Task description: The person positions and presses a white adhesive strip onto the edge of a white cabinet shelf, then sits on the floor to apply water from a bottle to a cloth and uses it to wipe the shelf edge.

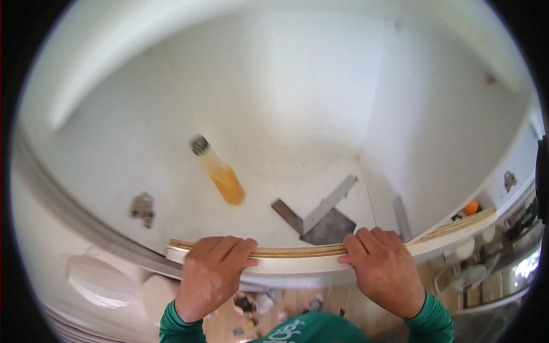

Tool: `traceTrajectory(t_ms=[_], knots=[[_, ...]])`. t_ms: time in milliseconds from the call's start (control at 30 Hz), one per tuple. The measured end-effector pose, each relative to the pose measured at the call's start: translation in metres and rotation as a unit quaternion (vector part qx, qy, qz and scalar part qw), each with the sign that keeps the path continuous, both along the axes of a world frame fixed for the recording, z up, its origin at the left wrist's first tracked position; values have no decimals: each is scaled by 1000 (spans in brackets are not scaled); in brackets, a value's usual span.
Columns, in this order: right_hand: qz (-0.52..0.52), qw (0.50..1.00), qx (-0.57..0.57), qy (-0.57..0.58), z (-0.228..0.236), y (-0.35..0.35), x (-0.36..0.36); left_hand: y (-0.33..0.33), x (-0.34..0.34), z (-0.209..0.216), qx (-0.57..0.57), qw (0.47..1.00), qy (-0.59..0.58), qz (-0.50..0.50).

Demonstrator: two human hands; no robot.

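Both hands are closed over the long edge of a white-faced plywood board (297,252) that spans the front of a white cabinet. My left hand (214,273) grips it near its left end, with the fingers over the layered edge and the thumb pointing inward. Farther right, my right hand (384,267) holds the same edge in a like way. The undersides of both grips are hidden. Behind the board, inside the cabinet, is a clear bottle (220,174) with a dark cap and orange-yellow contents. Grey and brown flat offcuts (329,227) lie just beyond the board, between my hands.
Metal hinges (143,209) are fixed to the left cabinet wall, with another hinge (509,181) at the far right. A grey strip (401,217) leans by the right wall. An orange round thing (471,207) sits in the neighbouring compartment. Scattered items lie on the wooden floor (366,306) below.
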State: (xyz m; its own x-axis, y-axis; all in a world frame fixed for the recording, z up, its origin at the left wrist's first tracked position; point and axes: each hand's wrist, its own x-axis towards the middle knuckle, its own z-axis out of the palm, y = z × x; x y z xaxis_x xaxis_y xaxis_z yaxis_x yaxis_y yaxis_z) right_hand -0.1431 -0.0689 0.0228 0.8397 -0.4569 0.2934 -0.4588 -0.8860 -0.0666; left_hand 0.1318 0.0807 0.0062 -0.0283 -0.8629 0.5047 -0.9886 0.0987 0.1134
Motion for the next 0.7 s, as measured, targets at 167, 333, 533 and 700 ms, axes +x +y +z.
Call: traceTrajectory(t_ms=[167,333,533,700], knots=[[-7,995,-69,-70,-8,14,-10,30,-18,74,-106,985,-133,-20],[64,972,-104,-200,37,35,-21,84,-25,187,-356,922,-148,43],[9,864,-223,-452,126,103,-46,30,29,285,-218,964,-153,6],[11,872,-296,-390,208,88,0,6,32,249,-177,977,-123,2]])
